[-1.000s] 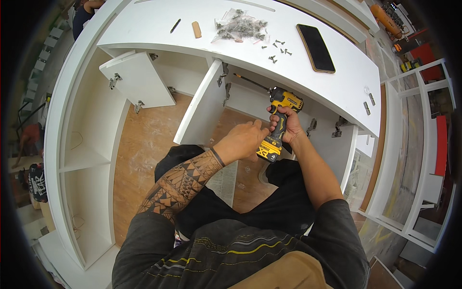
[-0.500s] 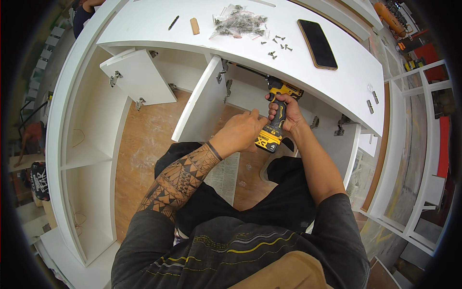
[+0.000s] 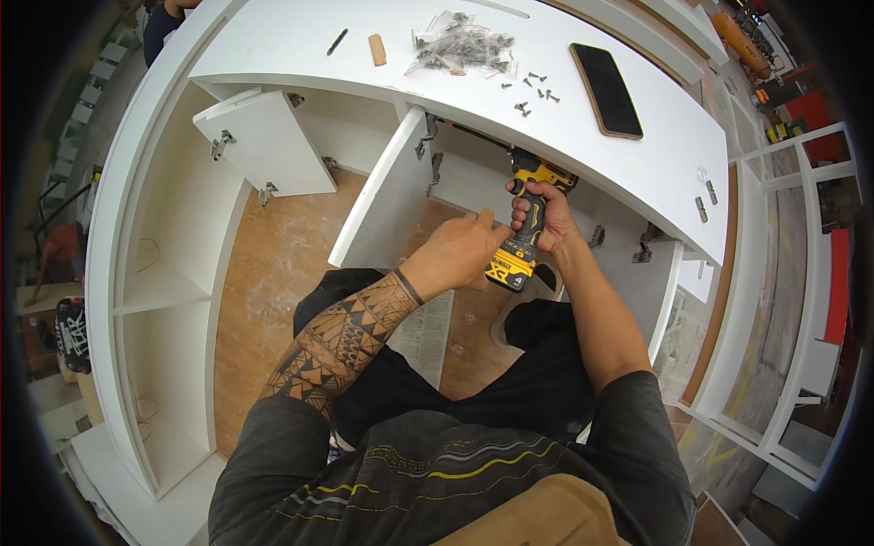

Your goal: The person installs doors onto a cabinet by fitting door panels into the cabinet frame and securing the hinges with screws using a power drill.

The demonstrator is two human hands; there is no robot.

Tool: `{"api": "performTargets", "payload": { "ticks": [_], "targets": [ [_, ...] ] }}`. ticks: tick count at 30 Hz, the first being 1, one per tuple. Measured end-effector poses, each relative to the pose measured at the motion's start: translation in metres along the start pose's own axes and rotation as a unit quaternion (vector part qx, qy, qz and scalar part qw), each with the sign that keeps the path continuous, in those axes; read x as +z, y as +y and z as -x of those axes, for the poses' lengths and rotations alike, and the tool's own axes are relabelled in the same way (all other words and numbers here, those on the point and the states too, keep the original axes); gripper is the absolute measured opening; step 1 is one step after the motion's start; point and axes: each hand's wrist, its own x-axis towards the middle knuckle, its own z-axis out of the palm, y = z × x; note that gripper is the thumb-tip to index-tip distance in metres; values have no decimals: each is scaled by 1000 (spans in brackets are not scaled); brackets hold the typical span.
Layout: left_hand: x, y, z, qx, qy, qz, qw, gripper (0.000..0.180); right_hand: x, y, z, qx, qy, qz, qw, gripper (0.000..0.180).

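Observation:
A yellow and black cordless drill (image 3: 530, 205) points left into the cabinet, under the white top. Its long bit reaches toward the hinges (image 3: 428, 136) at the upper part of a white door (image 3: 382, 196) that stands open. My right hand (image 3: 549, 217) is wrapped round the drill's handle, the fingers at the trigger. My left hand (image 3: 458, 252) is curled against the drill's battery base, its fingertips partly hidden. Where the bit's tip meets the hinge is hard to make out.
On the white top (image 3: 300, 59) lie a bag of screws (image 3: 460, 45), loose screws (image 3: 542, 89), a phone (image 3: 605, 89), a black pen-like stick (image 3: 337, 42) and a small wooden piece (image 3: 377, 49). Another hinged door (image 3: 264, 146) stands open at left. Newspaper (image 3: 423, 341) covers part of the brown cabinet panel.
The view has shifted slightly, so the things on the top appear a little lower and further right. Both hands keep their hold on the drill, which stays pointed at the door's hinge area.

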Motion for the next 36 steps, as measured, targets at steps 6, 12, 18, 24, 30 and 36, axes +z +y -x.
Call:
{"api": "performTargets", "payload": {
  "ticks": [6, 12, 18, 24, 30, 36],
  "targets": [
    [-2, 3, 0, -9, -4, 3, 1000, 77, 1, 0, 1, -2, 3, 5, 1000, 33],
    [-1, 1, -1, -15, -12, 3, 1000, 76, 0, -1, -2, 3, -5, 5, 1000, 33],
    [0, 1, -2, -14, -17, 1, 1000, 76, -1, 0, 0, -7, 5, 11, 1000, 32],
    [-2, 3, -3, -26, -28, 2, 999, 75, -2, -1, -2, -4, 12, 17, 1000, 32],
    [2, 0, -4, -21, -22, -1, 1000, 74, 0, -2, -2, -2, 16, 19, 1000, 32],
    [2, 0, -5, -21, -23, 0, 1000, 75, 1, -4, -2, 5, 17, 19, 1000, 28]
  ]
}}
